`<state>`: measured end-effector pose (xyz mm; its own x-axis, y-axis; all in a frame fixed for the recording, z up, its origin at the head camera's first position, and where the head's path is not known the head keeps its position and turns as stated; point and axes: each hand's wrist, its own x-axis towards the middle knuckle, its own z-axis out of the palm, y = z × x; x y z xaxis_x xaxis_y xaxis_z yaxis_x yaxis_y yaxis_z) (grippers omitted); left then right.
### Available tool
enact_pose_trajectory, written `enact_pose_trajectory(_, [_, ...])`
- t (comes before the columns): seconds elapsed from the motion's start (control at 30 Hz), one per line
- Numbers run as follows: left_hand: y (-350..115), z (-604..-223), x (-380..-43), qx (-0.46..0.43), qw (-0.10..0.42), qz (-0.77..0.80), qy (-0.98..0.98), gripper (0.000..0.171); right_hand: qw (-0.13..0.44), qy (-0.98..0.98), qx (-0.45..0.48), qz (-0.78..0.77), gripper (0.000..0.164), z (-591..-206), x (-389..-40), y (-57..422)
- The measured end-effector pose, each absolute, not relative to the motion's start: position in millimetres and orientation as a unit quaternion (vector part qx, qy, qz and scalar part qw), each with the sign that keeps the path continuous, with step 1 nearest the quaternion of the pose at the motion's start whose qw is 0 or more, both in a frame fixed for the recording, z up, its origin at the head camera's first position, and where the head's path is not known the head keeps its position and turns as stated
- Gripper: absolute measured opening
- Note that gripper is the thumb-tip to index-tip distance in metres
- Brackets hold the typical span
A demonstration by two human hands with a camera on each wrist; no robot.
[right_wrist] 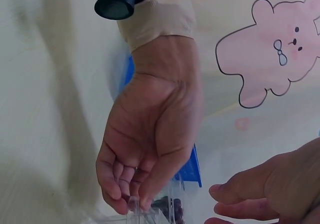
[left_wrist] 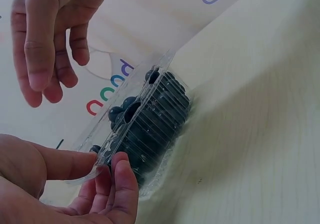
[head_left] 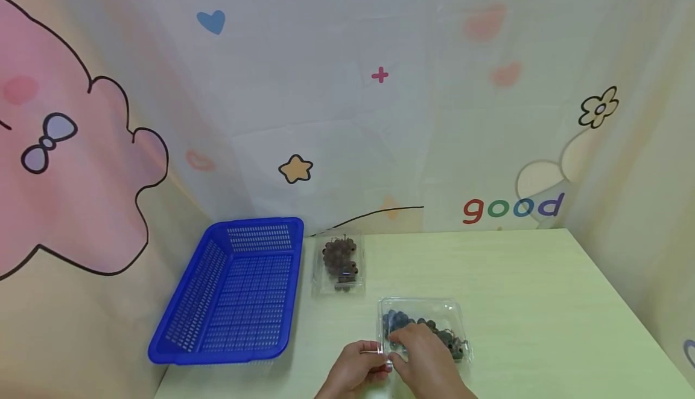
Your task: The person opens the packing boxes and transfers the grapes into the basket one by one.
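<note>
A clear plastic box [head_left: 444, 307] holding dark grapes [head_left: 400, 319] sits near the front of the table. My left hand [head_left: 355, 366] pinches the box's rim at its near left corner, thumb on top and fingers beneath, as the left wrist view shows. Above the box hovers my right hand [head_left: 429, 357], fingers bent loosely downward over the grapes. In the left wrist view this right hand [left_wrist: 52, 39] hangs apart from the rim with nothing in it. Part of the box and grapes is hidden behind the right hand in the head view.
A blue plastic basket [head_left: 247, 290] with slotted walls stands on the left of the table. Between it and the back wall's curtain [head_left: 347, 115] lies another clear box [head_left: 320, 284] with dark reddish grapes [head_left: 339, 257]. The table surface [head_left: 548, 302] stretches to the right.
</note>
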<state>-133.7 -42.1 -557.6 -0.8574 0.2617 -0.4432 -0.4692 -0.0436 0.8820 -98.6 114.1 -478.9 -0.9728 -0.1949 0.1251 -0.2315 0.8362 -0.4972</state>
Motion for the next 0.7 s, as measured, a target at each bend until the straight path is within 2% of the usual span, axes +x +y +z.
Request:
enact_pose_trajectory(0.13, [-42,-559,-133,-0.084,0.253,0.724,0.636,0.017,0.038,-0.960,0.138,0.239,0.020,-483,-99,107])
enact_pose_trajectory(0.5, [-45,-563,-134,-0.073,0.240,0.741,0.623,0.024,0.095,-0.969,0.173,0.150,0.017,-495,-96,94])
enact_pose_trajectory(0.7, [-45,-566,-137,-0.085,0.251,0.740,0.619,0.026,0.077,-0.977,0.155,0.125,0.013,-499,-96,85])
